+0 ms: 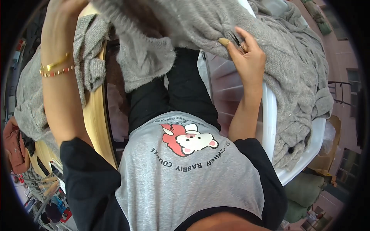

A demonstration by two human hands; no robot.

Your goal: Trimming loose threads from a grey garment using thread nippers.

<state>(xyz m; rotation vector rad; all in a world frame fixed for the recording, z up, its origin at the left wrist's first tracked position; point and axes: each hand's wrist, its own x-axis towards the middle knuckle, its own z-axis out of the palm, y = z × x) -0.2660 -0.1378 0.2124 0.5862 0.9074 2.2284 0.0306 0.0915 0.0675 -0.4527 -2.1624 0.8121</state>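
Note:
A grey knitted garment (150, 61) hangs across the top of the view and over my dark-trousered lap. At the upper left, my left hand (69, 7) reaches to the garment's edge. It is smeared and cut off by the frame, so its fingers are hidden. My right hand (248, 56) is closed at the knit, to the right of my knees. Between its thumb and forefinger shows a small dark pointed tool (234, 37) that looks like thread snips, partly hidden. A yellowish cover sits on the thumb tip.
To my right, a white plastic tub (269, 123) is heaped with grey cable-knit pieces (295, 92). A pale wooden table edge (94, 111) runs along my left, with more grey knits (32, 104) on it. Behind the tub are a cardboard box (334, 144) and green bundles (304, 192).

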